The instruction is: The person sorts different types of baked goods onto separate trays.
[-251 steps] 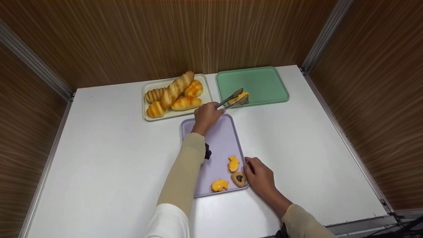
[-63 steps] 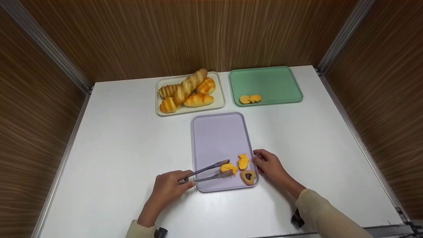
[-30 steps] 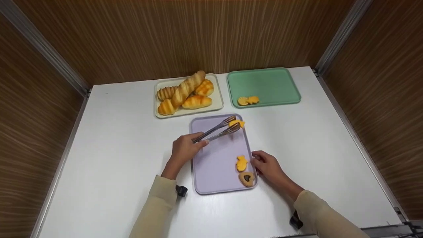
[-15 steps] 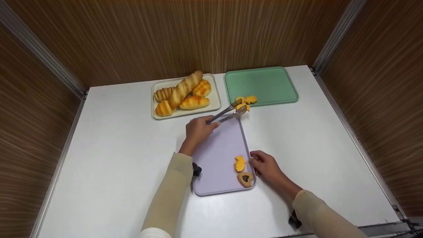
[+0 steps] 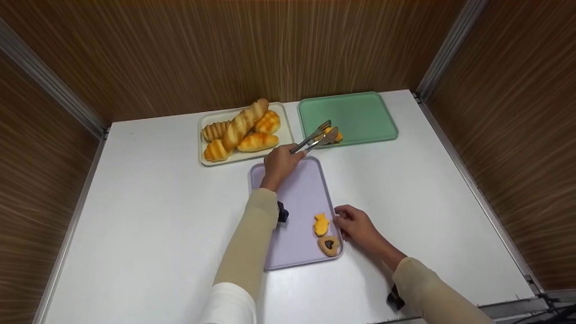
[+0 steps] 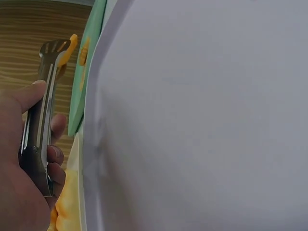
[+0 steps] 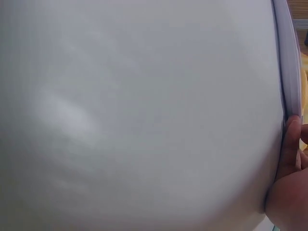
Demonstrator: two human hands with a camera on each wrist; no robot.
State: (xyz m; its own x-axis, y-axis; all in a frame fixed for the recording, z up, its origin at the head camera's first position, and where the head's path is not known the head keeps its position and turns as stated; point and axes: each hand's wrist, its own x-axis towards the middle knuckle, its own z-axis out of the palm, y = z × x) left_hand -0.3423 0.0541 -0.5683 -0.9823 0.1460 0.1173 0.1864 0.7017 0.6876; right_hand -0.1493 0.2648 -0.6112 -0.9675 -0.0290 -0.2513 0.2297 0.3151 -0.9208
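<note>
My left hand grips metal tongs, their tips over the near left corner of the green tray. Between the tips is a yellow-orange fish-shaped cookie, mostly covered by the tongs in the head view. Other small cookies lie right there in the same corner, partly hidden. On the purple tray, near its right edge, lie a yellow fish-shaped cookie and a tan cookie with a dark heart centre. My right hand pinches the purple tray's right rim.
A cream tray at the back, left of the green one, bears several toy breads, a long twisted loaf on top. Wood-grain panels stand behind and at both sides of the white table.
My left hand has carried the second fish-shaped cookie in the tongs from the purple tray's near end, away and over to the green tray's corner. My right hand has stayed at the rim.
</note>
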